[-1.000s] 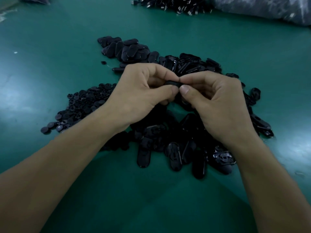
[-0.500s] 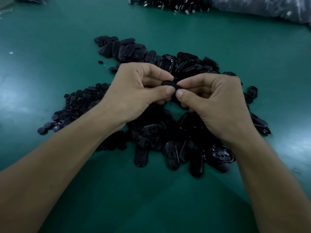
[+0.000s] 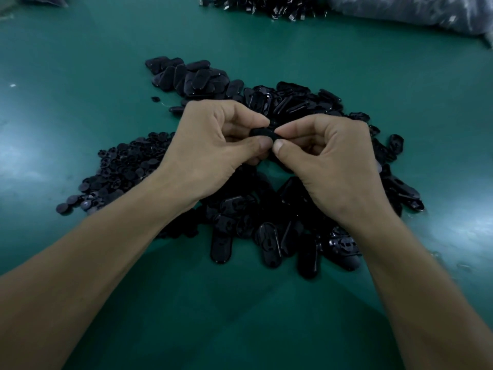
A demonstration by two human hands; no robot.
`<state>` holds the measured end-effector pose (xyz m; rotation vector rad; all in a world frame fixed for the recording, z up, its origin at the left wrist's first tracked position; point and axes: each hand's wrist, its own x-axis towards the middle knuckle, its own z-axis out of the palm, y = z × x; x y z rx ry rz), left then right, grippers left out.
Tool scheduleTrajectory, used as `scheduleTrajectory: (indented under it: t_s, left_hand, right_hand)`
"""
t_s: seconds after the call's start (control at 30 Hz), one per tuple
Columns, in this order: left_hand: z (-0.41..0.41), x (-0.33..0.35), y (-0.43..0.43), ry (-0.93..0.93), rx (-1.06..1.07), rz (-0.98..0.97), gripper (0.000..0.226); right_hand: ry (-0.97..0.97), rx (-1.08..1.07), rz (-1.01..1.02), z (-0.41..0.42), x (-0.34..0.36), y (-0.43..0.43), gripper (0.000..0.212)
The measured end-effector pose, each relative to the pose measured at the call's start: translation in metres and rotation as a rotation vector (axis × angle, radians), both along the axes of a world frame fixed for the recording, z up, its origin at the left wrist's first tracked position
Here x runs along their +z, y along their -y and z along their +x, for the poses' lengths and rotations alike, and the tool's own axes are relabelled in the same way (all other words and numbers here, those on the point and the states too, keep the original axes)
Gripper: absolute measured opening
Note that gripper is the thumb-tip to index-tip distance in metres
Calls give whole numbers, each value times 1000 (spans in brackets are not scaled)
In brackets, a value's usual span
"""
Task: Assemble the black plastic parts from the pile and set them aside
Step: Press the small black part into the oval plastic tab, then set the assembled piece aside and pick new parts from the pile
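Wide green table point(image 3: 80, 62) fills the view. Across its middle sprawls the big pile of oval black parts point(image 3: 269, 236), running from under the wrists up the table. At its far left end lies a tighter cluster of ovals point(image 3: 192, 76). On the left, just beside the pile, sits a heap of small round black pieces point(image 3: 125, 166). Along the far edge there's another dark heap point(image 3: 266, 6), next to a clear plastic bag point(image 3: 400, 14). Now the hands: left hand point(image 3: 213, 148) and right hand point(image 3: 333, 161) meet above the pile, fingers curled, thumb tips nearly touching. Between them is one small black part point(image 3: 262, 132), pinched from both sides, held off the table over the pile's middle.
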<state>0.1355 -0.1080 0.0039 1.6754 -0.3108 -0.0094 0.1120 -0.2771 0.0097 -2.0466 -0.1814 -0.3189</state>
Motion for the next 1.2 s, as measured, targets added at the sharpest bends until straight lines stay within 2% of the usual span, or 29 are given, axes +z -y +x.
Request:
scheduleTrajectory:
  t_s: [0.3,0.47,0.8,1.0,1.2]
  left_hand:
    - [2,1,-3,4,-7,67,15]
    - [1,0,-2,67,36,171,13]
    - [3,3,-7,121,91,230,13]
    - [5,1,-8,177,144,378,14]
    - [35,3,-28,125,359,247,14]
  right_hand:
    - [-7,4,-16,-1,-1,2,16]
    - [0,24,-35,-1,-1,3,17]
    - [18,-4,36,-3,-1,1,15]
    - [72,-74,-101,-4,-2,0,20]
    - [64,-197,-371,-4,-5,9,19]
